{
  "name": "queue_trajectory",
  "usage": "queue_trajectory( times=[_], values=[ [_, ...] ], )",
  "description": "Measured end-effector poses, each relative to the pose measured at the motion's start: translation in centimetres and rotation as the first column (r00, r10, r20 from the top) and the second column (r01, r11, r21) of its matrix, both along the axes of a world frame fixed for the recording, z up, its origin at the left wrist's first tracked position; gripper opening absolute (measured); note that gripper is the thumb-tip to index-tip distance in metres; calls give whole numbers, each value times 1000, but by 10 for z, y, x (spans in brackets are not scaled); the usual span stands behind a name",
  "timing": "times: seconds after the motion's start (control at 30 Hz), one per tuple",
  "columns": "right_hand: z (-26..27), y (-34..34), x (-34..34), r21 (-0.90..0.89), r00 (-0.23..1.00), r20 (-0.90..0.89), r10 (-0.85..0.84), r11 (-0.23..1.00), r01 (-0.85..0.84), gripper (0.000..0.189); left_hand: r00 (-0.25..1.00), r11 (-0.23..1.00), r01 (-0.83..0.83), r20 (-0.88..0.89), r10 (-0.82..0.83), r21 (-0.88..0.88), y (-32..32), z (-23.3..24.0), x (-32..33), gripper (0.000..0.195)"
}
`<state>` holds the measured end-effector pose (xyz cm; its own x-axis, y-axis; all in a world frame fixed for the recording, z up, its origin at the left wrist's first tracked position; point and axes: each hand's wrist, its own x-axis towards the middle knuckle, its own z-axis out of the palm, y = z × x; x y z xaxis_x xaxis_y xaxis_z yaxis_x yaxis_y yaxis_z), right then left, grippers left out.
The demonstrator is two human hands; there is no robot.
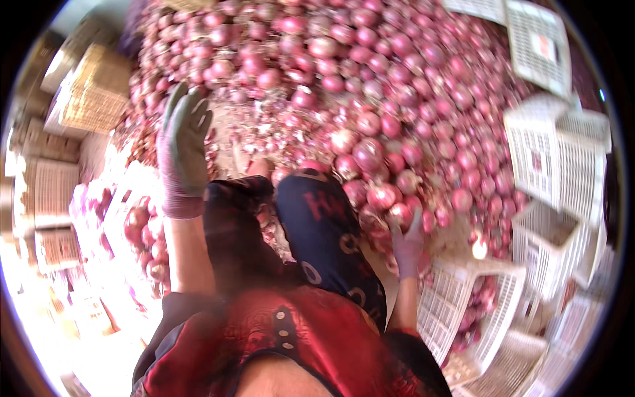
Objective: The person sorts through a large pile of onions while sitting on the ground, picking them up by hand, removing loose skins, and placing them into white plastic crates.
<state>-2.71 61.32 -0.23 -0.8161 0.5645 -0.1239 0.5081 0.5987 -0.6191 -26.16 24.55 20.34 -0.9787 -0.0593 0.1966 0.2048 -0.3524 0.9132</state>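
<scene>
My left hand (pixel 186 141), in a pale grey-green work glove with a pinkish cuff, is raised with its fingers extended and nothing in it. It is to the left of my knees, above loose onion skins. Right of my knee, my gloved right hand (pixel 409 243) reaches into a cluster of red onions (pixel 382 196). One red onion (pixel 400 213) lies between its thumb and fingers; whether they grip it is unclear. A large heap of red onions (pixel 367 39) spreads across the floor before me.
White plastic crates (pixel 533 149) line the right side; a tipped crate (pixel 446 302) beside my right arm has onions in it. Left stand woven baskets (pixel 99 94) and stacked crates (pixel 54 193). Near my left forearm are more onions (pixel 149 233), partly washed out by glare. Dry skins (pixel 278 124) litter the floor.
</scene>
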Motion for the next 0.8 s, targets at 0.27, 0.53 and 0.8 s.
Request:
queue_trajectory(
  times=[0.27, 0.53, 0.8],
  values=[
    [27, -39, -37, -164, 988, -154, 12, 986, -37, 59, 918, 879, -327, 103, 382, -348, -124, -30, 74, 57],
    [82, -77, -113, -522, 939, -318, -128, 851, -61, 65, 884, 473, -134, 111, 454, -871, -178, -145, 133, 52],
    [30, -8, -196, -739, 955, -267, 132, 608, -291, 73, 938, 10, -71, -64, 340, -997, -220, -196, 130, 51]
  ],
)
